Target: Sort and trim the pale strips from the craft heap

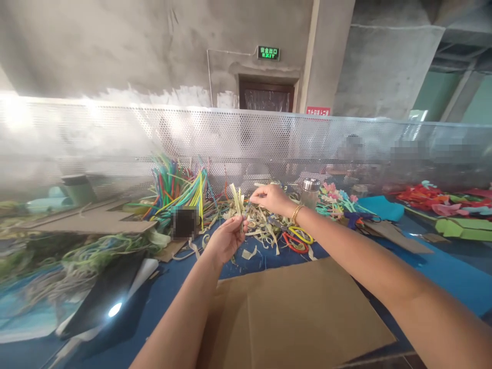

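My left hand (pixel 228 240) is closed around the lower end of a small bundle of pale yellow-green strips (pixel 236 199), which stands upright from the fingers. Just to its right, my right hand (pixel 272 200), with a gold bracelet at the wrist, has thumb and fingers pinched together. Whatever those fingertips hold is too small to make out. Below and behind both hands lies a heap of pale strip scraps (pixel 269 228). Scissors with red and yellow handles (pixel 300 237) rest at the heap's right front edge.
A cardboard sheet (pixel 295 312) lies in front of me on the blue table. Coloured stems (pixel 172 184) stand back left, a glass bottle (pixel 309 192) back right. Artificial flowers (pixel 332 195) lie further right. A perforated metal screen (pixel 192 133) edges the back.
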Available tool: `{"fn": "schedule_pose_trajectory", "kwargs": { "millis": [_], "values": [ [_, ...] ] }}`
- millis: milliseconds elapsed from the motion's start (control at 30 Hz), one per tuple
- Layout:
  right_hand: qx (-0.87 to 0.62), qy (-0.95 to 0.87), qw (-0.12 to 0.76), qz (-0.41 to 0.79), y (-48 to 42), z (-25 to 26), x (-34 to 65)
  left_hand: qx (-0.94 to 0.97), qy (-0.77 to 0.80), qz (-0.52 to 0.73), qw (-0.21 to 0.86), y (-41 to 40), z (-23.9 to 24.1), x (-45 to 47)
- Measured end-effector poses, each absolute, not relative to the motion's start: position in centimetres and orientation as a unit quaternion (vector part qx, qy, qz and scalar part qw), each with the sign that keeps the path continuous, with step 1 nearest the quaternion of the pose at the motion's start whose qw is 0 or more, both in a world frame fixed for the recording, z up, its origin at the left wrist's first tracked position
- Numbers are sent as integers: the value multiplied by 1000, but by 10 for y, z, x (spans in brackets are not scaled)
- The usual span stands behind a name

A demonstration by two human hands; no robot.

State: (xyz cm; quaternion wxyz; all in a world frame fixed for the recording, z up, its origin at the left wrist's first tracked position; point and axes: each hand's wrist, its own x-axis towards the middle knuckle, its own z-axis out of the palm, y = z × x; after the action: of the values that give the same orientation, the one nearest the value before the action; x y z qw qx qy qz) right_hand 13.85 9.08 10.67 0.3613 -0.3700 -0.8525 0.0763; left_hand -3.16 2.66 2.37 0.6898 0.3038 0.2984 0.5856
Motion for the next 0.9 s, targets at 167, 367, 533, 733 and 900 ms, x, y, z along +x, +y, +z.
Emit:
{"fn": "schedule_pose_trajectory", "kwargs": {
  "millis": [167,367,533,733,900],
  "values": [
    [-379,-830,401,88,99,113,152,328,313,580,677,27,22,-31],
    [-372,-817,435,60,98,117,161,380,350,584,626,29,18,-32],
    [-339,-842,420,18,78,126,161,474,387,589,527,32,15,-33],
    [-342,-859,372,-82,71,139,160,531,413,557,488,32,16,-33],
    [-353,-853,371,-105,79,144,165,555,427,533,475,30,17,-31]
  ]
}}
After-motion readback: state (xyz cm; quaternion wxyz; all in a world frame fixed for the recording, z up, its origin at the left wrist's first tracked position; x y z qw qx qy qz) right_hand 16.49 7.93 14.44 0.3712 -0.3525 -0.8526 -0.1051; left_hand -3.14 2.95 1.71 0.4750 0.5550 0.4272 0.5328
